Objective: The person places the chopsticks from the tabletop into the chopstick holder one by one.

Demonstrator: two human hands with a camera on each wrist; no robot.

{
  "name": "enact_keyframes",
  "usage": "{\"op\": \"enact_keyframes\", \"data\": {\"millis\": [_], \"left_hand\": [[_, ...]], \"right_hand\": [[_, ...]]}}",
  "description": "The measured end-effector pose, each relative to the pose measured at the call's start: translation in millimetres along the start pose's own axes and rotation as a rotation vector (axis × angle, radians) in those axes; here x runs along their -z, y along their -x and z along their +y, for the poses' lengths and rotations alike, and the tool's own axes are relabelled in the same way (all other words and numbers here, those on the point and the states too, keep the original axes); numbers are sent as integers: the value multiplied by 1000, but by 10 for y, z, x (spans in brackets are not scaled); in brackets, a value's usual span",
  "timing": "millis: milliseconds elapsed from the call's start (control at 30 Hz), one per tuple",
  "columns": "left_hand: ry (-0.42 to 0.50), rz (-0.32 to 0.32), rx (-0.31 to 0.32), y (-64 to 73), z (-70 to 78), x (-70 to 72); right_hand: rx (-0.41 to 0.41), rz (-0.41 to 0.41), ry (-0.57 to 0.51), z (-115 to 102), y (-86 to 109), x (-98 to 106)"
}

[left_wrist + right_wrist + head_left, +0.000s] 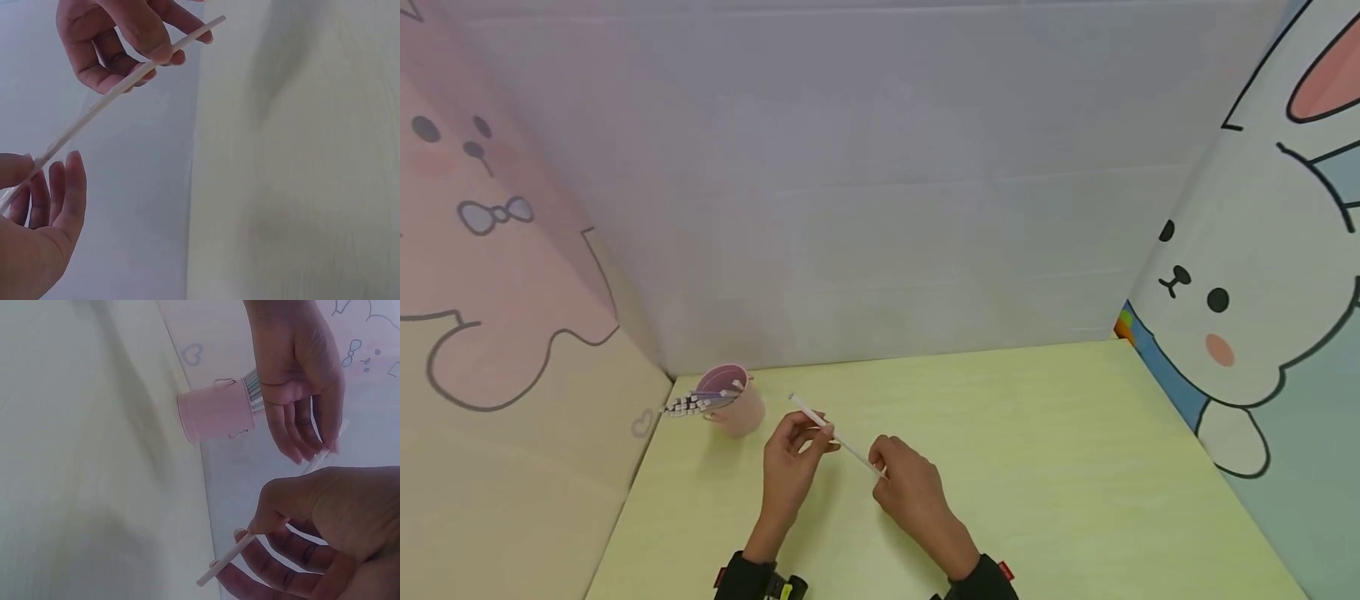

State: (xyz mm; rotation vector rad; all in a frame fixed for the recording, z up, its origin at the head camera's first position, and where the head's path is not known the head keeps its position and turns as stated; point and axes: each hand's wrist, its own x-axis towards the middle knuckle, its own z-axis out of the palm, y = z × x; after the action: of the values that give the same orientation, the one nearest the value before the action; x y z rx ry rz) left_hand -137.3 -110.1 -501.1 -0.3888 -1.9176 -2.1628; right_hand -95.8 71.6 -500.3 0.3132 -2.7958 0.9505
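Observation:
A slim white stick (853,452) slants between my two hands above the table, its exact kind unclear. My left hand (790,471) pinches it between thumb and fingers near its upper left end. At the lower right end, the fingers and thumb of my right hand (913,487) grip it. In the left wrist view, clear film seems to show on the stick (94,112) near the left hand. The right wrist view has the stick's tip (209,575) poking out past the right hand's fingers.
A small pink bucket (741,414) stands at the table's back left. Several slender items with black-and-white checked ends (688,406) lean out of it. The pale yellow table (1037,467) meets a white back wall (887,208) and side panels with cartoon animals.

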Motion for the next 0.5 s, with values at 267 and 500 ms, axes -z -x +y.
{"op": "enact_keyframes", "data": {"millis": [267, 500], "left_hand": [[40, 32, -73, -30, 204, 107], [32, 105, -187, -134, 411, 325]], "right_hand": [[53, 44, -3, 71, -4, 17], [37, 71, 10, 162, -25, 60]]}}
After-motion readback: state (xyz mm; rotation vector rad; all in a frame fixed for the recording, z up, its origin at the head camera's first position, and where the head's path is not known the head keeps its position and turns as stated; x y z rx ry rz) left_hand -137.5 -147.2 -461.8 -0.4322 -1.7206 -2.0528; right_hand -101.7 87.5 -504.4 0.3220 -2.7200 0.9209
